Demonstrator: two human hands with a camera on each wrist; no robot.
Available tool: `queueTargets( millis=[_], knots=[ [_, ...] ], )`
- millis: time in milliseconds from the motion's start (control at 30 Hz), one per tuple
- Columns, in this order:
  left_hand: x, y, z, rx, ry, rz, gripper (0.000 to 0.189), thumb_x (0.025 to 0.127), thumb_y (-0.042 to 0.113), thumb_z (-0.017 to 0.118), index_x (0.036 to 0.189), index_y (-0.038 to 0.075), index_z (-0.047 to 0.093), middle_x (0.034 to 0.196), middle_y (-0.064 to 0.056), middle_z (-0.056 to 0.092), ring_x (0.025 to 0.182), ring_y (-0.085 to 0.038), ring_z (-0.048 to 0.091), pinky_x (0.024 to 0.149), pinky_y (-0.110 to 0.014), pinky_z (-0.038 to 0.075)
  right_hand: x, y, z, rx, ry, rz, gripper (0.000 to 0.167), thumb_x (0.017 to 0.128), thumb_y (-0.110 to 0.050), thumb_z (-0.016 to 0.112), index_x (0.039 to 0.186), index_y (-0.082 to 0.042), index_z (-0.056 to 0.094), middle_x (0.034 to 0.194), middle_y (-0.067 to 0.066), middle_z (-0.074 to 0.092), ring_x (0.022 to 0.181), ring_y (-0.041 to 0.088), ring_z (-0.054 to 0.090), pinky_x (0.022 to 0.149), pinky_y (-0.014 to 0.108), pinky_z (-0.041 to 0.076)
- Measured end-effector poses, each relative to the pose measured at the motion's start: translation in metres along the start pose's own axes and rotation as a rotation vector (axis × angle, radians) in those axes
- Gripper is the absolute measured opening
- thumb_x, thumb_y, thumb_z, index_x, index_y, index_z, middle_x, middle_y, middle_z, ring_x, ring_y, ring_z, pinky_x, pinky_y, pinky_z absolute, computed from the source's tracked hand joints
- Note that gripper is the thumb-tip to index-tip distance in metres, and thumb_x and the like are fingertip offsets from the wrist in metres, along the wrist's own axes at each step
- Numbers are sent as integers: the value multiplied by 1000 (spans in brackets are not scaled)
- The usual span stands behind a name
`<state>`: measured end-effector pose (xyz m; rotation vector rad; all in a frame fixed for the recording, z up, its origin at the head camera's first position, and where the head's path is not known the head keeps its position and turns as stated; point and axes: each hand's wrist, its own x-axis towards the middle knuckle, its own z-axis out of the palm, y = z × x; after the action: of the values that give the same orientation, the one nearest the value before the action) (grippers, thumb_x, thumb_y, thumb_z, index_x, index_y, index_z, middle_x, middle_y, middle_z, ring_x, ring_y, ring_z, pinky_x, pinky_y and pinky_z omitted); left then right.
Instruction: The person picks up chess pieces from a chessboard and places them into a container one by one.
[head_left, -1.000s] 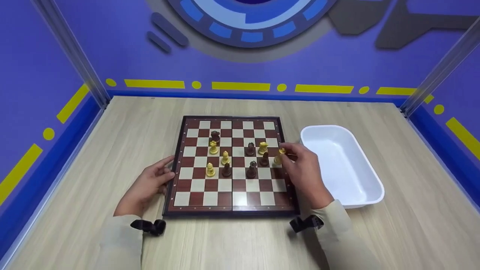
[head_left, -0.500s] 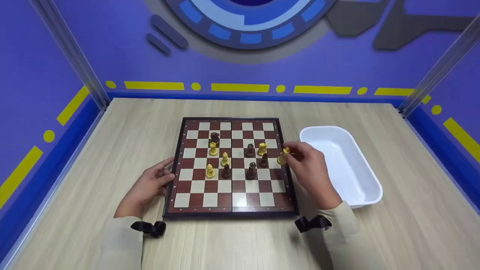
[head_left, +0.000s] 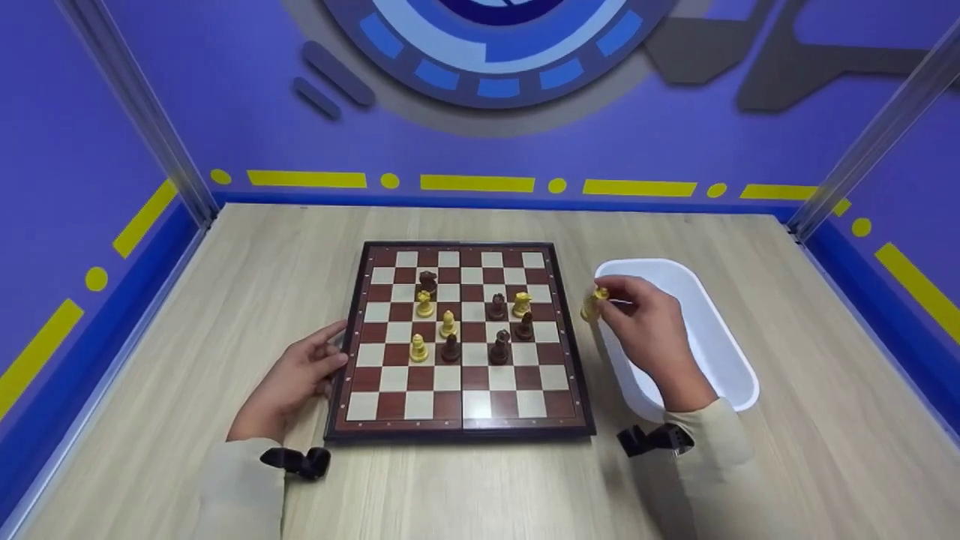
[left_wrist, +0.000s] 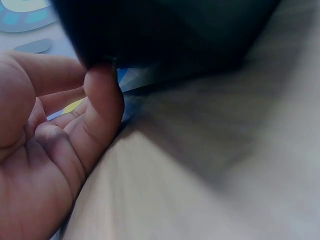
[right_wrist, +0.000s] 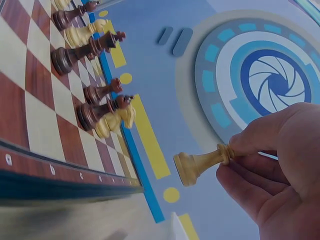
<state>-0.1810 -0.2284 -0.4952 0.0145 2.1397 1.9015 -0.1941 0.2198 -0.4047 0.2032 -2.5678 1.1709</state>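
Note:
My right hand (head_left: 649, 322) pinches a pale yellow chess piece (right_wrist: 192, 167) between thumb and fingers, its head hidden in the fingertips. The piece is off the chessboard (head_left: 551, 379), over the left rim of the white tray (head_left: 731, 356). At the board's left edge, my left hand (head_left: 292, 382) holds the dark rim with thumb and fingertips. Several pieces stand upright on the board, among them a dark knight (head_left: 427, 283), a yellow knight (head_left: 521, 304), a yellow bishop (head_left: 448, 323) and a dark king (head_left: 500, 346).
The tray stands on the wooden table (head_left: 480, 495) just right of the board, with my right hand and forearm across part of it. A blue printed wall (head_left: 480, 150) closes off the back, and side panels rise left and right.
My right hand has carried the yellow piece from the board's right side rightward to the tray's rim. The left hand keeps its place at the board's edge.

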Motion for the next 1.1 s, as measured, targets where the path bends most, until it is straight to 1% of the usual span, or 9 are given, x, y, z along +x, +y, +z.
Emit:
queueTargets(
  millis=[233, 467, 633, 800, 833, 933, 1033, 1067, 1100],
  knots=[
    [0, -1, -1, 2, 3, 0, 62, 97, 3, 53, 153, 9, 27, 93, 0, 53, 56, -5, 50, 48, -20, 49, -1, 5, -7, -22, 7, 3, 26, 88, -4, 66, 114, -3, 68, 110, 11, 69, 102, 23, 68, 86, 34, 57],
    [-1, -1, -1, 13, -3, 0, 62, 98, 4, 53, 154, 9, 27, 93, -1, 54, 56, -6, 52, 49, -22, 50, -2, 11, -10, -19, 25, 4, 24, 88, -6, 67, 113, -4, 68, 109, 9, 69, 103, 21, 67, 83, 22, 57],
    [-2, 0, -1, 20, -1, -3, 62, 98, 5, 53, 154, 10, 27, 93, -1, 53, 57, -6, 53, 49, -23, 50, -3, 15, -12, -29, 36, 5, 23, 89, -6, 67, 112, -4, 68, 109, 9, 69, 102, 21, 68, 84, 26, 57],
    [-1, 0, -1, 14, -5, -1, 62, 98, 4, 53, 153, 9, 27, 93, -1, 53, 57, -5, 51, 49, -22, 50, -4, 19, -15, -41, 39, 19, 22, 89, -6, 66, 111, -5, 69, 109, 10, 69, 102, 22, 68, 83, 24, 57],
    [-1, 0, -1, 12, -7, 1, 62, 98, 4, 53, 153, 9, 27, 93, -1, 53, 57, -5, 51, 49, -22, 50, -4, 19, -16, -42, 40, 22, 22, 89, -6, 67, 111, -5, 68, 109, 10, 69, 102, 22, 68, 83, 22, 57],
    [0, 0, 0, 8, -11, 6, 62, 98, 3, 53, 153, 8, 27, 93, -1, 54, 57, -5, 52, 49, -22, 50, -4, 21, -19, -37, 45, 26, 22, 89, -5, 66, 111, -5, 68, 109, 10, 69, 102, 22, 68, 81, 13, 54],
    [0, 0, 0, 5, -14, 7, 62, 97, 3, 53, 153, 8, 26, 93, -1, 53, 57, -6, 52, 49, -22, 51, -5, 23, -20, -31, 49, 29, 22, 89, -4, 66, 111, -5, 68, 109, 11, 69, 102, 23, 68, 78, 4, 50],
    [0, 0, 0, 5, -14, 7, 62, 97, 3, 53, 153, 8, 26, 93, -1, 54, 57, -6, 53, 49, -22, 51, -5, 24, -21, -33, 49, 31, 22, 89, -4, 65, 111, -4, 68, 110, 11, 69, 103, 23, 68, 78, 4, 49],
    [0, 1, 0, 4, -15, 8, 62, 97, 3, 53, 153, 8, 26, 93, -1, 54, 57, -6, 53, 49, -22, 51, -5, 24, -22, -39, 49, 34, 23, 89, -5, 65, 112, -4, 68, 110, 11, 69, 103, 23, 68, 79, 5, 50]
  ],
)
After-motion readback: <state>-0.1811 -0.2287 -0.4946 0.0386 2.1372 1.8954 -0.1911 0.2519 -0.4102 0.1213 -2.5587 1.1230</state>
